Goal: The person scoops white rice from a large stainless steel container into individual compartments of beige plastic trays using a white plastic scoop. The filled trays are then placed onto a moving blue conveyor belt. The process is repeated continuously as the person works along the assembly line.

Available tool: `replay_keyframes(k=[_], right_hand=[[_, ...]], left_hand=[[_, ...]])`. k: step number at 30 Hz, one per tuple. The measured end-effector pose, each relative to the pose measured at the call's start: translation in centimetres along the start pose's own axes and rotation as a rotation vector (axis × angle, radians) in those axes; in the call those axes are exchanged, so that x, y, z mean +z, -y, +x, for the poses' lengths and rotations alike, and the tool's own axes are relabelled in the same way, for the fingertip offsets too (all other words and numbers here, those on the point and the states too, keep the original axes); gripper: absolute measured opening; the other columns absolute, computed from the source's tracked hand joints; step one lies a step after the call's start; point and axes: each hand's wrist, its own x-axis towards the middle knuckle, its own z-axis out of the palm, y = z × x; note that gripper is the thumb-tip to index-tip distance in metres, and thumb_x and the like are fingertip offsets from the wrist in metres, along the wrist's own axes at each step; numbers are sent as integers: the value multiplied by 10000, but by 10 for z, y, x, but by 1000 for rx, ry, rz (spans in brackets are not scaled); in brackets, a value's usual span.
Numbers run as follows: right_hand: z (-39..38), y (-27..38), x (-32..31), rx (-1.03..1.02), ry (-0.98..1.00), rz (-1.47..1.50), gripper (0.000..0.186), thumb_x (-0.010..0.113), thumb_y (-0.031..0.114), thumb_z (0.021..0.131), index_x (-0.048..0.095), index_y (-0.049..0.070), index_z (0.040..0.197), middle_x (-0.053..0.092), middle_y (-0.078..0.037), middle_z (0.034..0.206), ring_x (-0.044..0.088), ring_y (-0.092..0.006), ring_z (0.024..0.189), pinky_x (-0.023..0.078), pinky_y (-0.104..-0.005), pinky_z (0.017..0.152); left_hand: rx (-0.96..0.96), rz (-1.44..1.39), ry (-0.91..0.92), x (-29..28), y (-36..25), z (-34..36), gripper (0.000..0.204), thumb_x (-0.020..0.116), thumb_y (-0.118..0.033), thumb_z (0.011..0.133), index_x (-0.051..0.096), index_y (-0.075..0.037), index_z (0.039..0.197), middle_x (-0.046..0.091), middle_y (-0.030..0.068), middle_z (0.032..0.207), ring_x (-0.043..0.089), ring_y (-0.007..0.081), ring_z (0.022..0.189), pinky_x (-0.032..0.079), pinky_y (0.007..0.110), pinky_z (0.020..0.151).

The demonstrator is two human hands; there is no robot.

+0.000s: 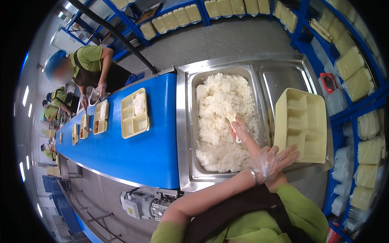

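A deep steel pan (256, 93) holds a heap of white cooked rice (223, 95). My right hand (242, 131), in a clear glove, is closed around the handle of a cream rice paddle (231, 118), its blade against the rice. Crossing over my right forearm, my left hand (279, 161) wears a clear glove too. Its fingers are stretched out over the near left corner of a stack of pale yellow compartment trays (301, 121); whether they touch it I cannot tell. The top tray has no food in it.
A blue conveyor belt (158, 158) runs off to the left, carrying a tray with rice (135, 113) and several filled trays farther along. Beside it a co-worker (91, 65) holds a metal bowl (94, 96). Blue shelves (344, 115) with bagged trays stand right and behind.
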Motion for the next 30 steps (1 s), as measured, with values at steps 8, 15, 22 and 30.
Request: replay_keyframes(k=[8, 15, 22, 30], right_hand=[[-44, 8, -14, -77, 100, 45, 123, 370, 140, 792, 419, 43, 734, 433, -34, 528, 376, -101, 333, 318, -239, 303], [-62, 6, -14, -18, 96, 117, 131, 392, 172, 800, 402, 56, 740, 426, -35, 519, 371, -103, 341, 304, -236, 296], [-74, 5, -7, 67, -72, 143, 127, 412, 198, 799, 426, 84, 744, 418, -36, 486, 364, -106, 332, 294, -234, 283], [-66, 5, -9, -6, -15, -30, 120, 412, 183, 790, 428, 71, 750, 411, -38, 483, 369, -111, 336, 296, -225, 289]], left_hand=[[-28, 70, 207, 37, -15, 23, 208, 482, -195, 652, 510, -126, 846, 489, 12, 798, 492, 149, 707, 382, 280, 544], [-154, -155, 133, 14, -15, 36, 131, 501, -197, 648, 515, -77, 698, 469, 63, 809, 509, 195, 755, 432, 330, 605], [-348, -996, -335, -29, 7, 40, 322, 473, -345, 753, 457, -65, 912, 297, 111, 1180, 391, 280, 1013, 402, 340, 747], [-471, -2324, -635, -76, 27, -97, 497, 491, -164, 722, 291, -171, 1177, 322, 50, 1162, 364, 241, 1043, 364, 452, 812]])
